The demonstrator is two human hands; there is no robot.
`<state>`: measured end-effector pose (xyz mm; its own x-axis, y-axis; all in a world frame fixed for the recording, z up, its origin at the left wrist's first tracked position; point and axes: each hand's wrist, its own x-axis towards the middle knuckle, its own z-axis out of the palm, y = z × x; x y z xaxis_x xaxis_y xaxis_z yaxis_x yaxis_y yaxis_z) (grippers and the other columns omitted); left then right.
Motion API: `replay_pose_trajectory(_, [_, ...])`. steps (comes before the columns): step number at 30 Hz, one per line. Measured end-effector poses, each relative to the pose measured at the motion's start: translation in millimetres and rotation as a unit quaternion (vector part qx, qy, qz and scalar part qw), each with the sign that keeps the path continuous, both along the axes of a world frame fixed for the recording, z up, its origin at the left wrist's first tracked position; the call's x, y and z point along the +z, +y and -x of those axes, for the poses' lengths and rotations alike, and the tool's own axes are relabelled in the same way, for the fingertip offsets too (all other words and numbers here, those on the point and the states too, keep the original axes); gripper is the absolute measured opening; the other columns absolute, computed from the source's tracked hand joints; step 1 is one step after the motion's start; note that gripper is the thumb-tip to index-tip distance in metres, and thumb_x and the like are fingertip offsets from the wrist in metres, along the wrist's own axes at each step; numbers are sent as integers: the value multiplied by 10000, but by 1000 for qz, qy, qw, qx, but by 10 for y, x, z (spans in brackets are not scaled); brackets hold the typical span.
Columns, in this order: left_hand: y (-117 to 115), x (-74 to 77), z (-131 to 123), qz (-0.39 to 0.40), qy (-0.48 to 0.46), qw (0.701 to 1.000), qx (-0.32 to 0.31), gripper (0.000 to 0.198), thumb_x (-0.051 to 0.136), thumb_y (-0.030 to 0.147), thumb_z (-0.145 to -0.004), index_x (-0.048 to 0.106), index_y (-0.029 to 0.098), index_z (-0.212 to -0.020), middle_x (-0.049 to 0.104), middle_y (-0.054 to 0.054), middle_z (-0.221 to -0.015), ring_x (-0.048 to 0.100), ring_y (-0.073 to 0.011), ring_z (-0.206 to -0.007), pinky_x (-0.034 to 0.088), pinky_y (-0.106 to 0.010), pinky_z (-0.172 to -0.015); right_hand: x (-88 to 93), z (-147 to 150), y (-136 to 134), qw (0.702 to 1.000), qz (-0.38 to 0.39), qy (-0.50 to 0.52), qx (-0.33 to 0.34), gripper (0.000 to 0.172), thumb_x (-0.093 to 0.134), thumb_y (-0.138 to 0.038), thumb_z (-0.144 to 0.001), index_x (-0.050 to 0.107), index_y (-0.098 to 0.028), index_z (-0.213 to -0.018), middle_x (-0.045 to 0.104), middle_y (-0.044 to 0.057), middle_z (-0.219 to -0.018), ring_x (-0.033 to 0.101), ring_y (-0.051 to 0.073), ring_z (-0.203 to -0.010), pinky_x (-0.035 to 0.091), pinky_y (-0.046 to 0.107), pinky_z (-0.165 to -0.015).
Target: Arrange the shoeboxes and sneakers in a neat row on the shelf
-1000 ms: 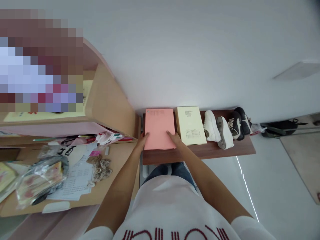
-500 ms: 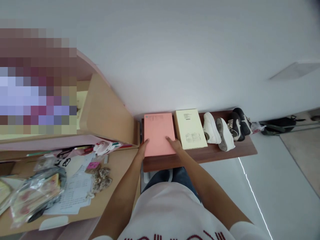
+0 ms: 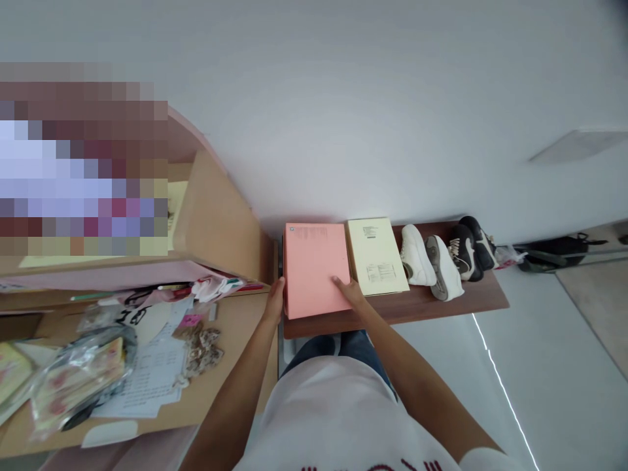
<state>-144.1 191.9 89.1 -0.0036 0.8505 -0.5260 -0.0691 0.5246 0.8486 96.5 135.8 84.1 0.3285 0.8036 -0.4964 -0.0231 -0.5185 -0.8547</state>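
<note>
A pink box (image 3: 314, 265) lies at the left end of a dark wooden bench (image 3: 432, 302) against the white wall. My left hand (image 3: 275, 302) grips its near left corner, thumb on the edge. My right hand (image 3: 349, 292) holds the box's near right corner, with fingers laid on the lid. Right beside the pink box sits a pale yellow box (image 3: 375, 256) with a printed label.
White sneakers (image 3: 430, 257) and black sneakers (image 3: 471, 245) stand further right on the bench. A wooden desk (image 3: 230, 327) at left carries papers, plastic bags (image 3: 73, 373) and small clutter, with a shelf above. A black bag (image 3: 552, 250) lies on the pale floor.
The pink box has come slightly toward me and both hands have shifted from its top near edge to its near corners. The view has tilted a little.
</note>
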Motion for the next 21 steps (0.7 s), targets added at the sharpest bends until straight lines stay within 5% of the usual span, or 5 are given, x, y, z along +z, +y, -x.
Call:
replay_pose_trajectory(9, [-145,320,120,62,-110,991,-53,674,726,631,-752,649,147,-1215,751,-153,-1088,688,-329,-1097,580,-435,-899,161,58,-21,999,-34,-15,22,746,687,-638,-799,566,-149,-1348,651,150,-1333,618,253,-1236,472,398,-1078])
replay_pose_trajectory(16, [-126,516,50,47,-92,991,-81,636,826,491,-723,642,172,-1242,754,-135,-1100,682,-326,-1119,583,-432,-916,257,339,2,995,-29,-75,53,987,606,-731,-804,295,-187,-1567,183,119,-1668,90,260,-1556,104,447,-1261])
replay_pose_trajectory(21, [-118,649,-74,13,-88,993,-80,701,899,441,-644,644,186,-1246,748,-124,-1142,707,-277,-1071,594,-391,-906,377,476,20,989,-102,45,100,966,614,-742,-798,240,-325,-1586,221,-7,-1662,65,223,-1560,88,469,-1265])
